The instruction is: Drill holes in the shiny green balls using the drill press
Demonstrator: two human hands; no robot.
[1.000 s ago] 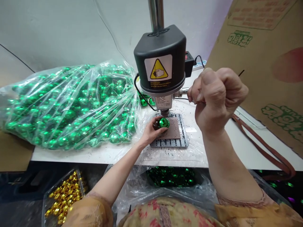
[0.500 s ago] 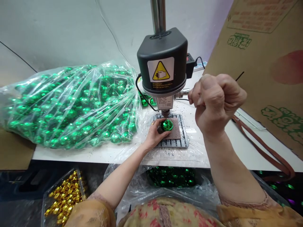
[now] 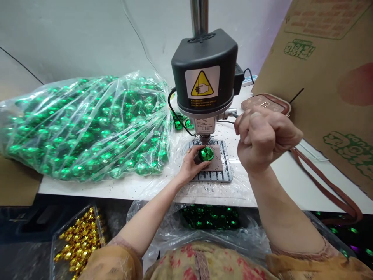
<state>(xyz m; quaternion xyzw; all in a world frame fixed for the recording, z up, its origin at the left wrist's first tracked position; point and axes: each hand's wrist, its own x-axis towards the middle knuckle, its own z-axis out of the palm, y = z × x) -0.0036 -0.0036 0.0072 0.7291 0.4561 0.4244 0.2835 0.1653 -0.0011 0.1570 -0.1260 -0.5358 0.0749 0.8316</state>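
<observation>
A shiny green faceted ball (image 3: 206,154) sits on a brownish pad (image 3: 217,162) over the slotted metal base of a small drill press (image 3: 204,74). Fingers and thumb of my left hand (image 3: 190,165) curl around the ball's left side, keeping it under the chuck (image 3: 204,138). The thin bit reaches down to the top of the ball; whether it has entered cannot be made out. To the right of the press, my right hand (image 3: 259,138) is closed in a fist around the feed lever (image 3: 232,112), most of which the fingers hide.
At left lies a clear plastic bag of green balls (image 3: 87,128). Below the table edge are a bin of gold balls (image 3: 80,241) and more green balls (image 3: 210,217) amid plastic. A brown bag (image 3: 265,102) and a cardboard box (image 3: 329,77) stand right. Dark shavings litter the base.
My right hand has come down a little with the lever, uncovering the brown bag behind it. The bit now shows at the ball's top. My left hand stays on the ball.
</observation>
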